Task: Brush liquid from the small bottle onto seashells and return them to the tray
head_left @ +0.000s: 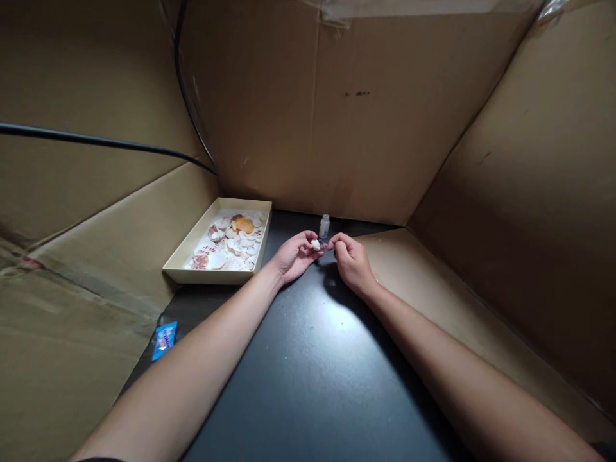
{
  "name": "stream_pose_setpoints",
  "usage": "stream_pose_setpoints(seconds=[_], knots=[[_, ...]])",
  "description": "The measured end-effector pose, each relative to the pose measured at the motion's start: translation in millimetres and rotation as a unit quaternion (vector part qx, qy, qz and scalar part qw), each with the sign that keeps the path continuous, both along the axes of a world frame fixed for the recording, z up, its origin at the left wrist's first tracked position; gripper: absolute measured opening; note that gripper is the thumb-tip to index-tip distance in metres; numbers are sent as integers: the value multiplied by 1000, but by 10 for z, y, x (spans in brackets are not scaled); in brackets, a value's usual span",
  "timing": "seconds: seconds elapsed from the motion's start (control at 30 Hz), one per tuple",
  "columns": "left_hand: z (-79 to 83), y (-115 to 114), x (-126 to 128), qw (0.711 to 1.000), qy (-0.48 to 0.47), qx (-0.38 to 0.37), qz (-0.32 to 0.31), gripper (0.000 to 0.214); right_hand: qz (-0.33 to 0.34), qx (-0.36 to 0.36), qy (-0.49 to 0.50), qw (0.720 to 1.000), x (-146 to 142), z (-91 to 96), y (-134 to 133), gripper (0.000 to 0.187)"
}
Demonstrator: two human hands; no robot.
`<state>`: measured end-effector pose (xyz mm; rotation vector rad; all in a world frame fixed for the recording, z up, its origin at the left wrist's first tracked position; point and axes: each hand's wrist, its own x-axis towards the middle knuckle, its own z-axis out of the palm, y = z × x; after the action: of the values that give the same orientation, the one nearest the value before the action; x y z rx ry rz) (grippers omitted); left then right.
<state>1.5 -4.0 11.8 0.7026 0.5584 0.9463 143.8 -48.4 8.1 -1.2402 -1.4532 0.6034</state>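
Near the far end of the dark table, my left hand [294, 258] pinches a small ribbed white seashell [316, 245] between thumb and fingers. Close beside it on the right is my right hand [353, 262], fingers curled, the index fingertip almost at the shell. A tiny pinkish-red spot shows between the two hands, too small to name. Whatever the right fingers may hold is hidden. Just behind the hands stands a small clear bottle [324, 226], upright, with whitish contents.
A cream tray [206, 276] holding several seashells, one of them orange [244, 224], sits at the left. A blue wrapped packet [164, 340] lies near the table's left edge. Cardboard walls [366, 128] enclose the table [308, 385]. A black cable [96, 138] crosses the upper left.
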Motion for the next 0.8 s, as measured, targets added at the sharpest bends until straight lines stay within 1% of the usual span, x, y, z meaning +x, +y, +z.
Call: stream_pose_setpoints(seconds=[0.07,0.2,0.3,0.37,0.53,0.67,0.8], knots=[[-2,-1,-5,1000,4,4,-1,24,-13,7,-1,1000,-4,14,-12,19],[-1,-5,-7,1000,2,-2,3,24,16,24,-17,999,-2,11,-8,13],[8,-8,-3,1000,3,-20,14,24,-16,16,-24,999,23,-5,17,13],[12,-9,-1,1000,3,-25,17,23,-25,14,-36,999,40,-9,29,16],[-12,-1,-8,1000,-9,-5,7,23,-35,1,-104,994,43,4,25,17],[-38,3,-22,1000,-4,11,-4,26,-59,2,-141,988,35,11,20,18],[-35,2,-29,1000,0,10,-11,26,-62,-1,-171,983,36,5,25,17]])
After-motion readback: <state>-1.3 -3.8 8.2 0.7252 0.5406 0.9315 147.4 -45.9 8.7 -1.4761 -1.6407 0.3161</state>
